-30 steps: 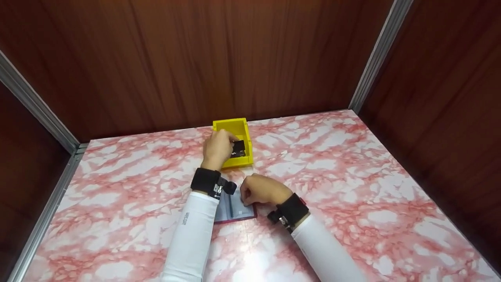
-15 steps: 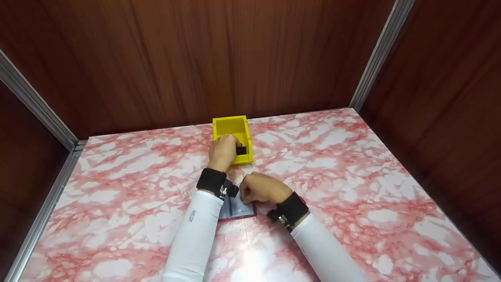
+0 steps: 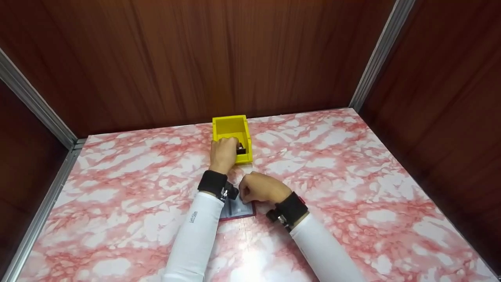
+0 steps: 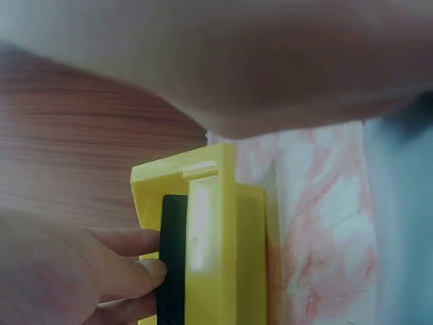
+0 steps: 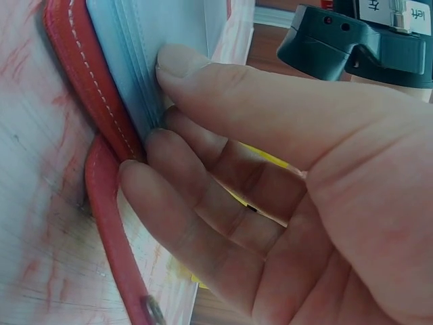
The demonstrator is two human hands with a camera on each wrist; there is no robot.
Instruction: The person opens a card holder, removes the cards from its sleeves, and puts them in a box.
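My left hand reaches over the front of a yellow bin. In the left wrist view its thumb and fingers pinch a flat black card close to the bin's front wall; the fingertips are partly hidden. An open card holder with a red cover and clear plastic sleeves lies on the table in front of the bin. My right hand grips its right side, thumb on the sleeves and fingers at the edge. The left arm covers part of the holder.
A red strap with a metal snap hangs from the holder's edge. The table has a red and white marbled top. Dark wood panels enclose its back and sides, with metal posts at the corners.
My left hand has lowered and come slightly nearer within the bin, so less of the black card shows in the head view. The right hand has stayed at the card holder.
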